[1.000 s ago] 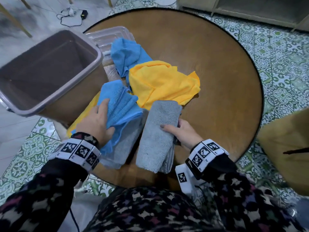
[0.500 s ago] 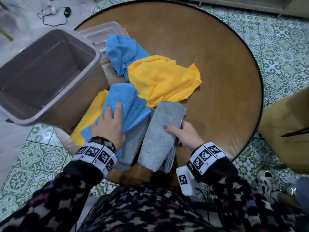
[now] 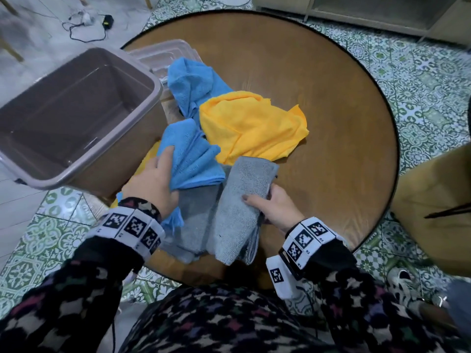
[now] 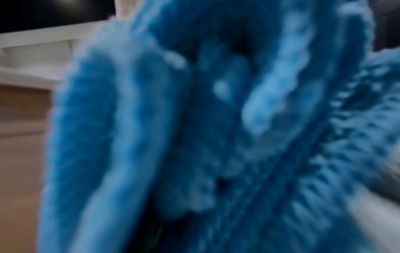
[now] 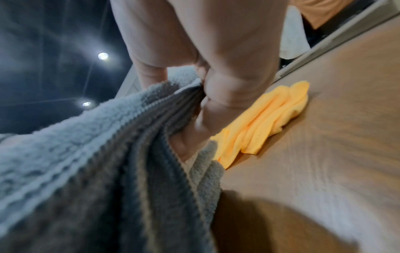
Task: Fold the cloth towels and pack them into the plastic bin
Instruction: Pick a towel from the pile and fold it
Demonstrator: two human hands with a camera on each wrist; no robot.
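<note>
My left hand grips a folded blue towel, lifted off the pile beside the bin; the same blue towel fills the left wrist view. My right hand grips a folded grey towel by its right edge, thumb on top; in the right wrist view my fingers pinch the grey towel. Another grey towel lies flat under both. A crumpled yellow towel and a crumpled blue towel lie further back. The empty mauve plastic bin stands at the left.
The round wooden table is bare on its right half. A clear bin lid lies behind the bin. Another yellow cloth peeks out under the blue towel. A yellow chair stands at the right; cables lie on the floor.
My left hand has closed round the folded blue towel and raised it off the grey one, toward the bin. The right hand has kept its hold on the grey towel.
</note>
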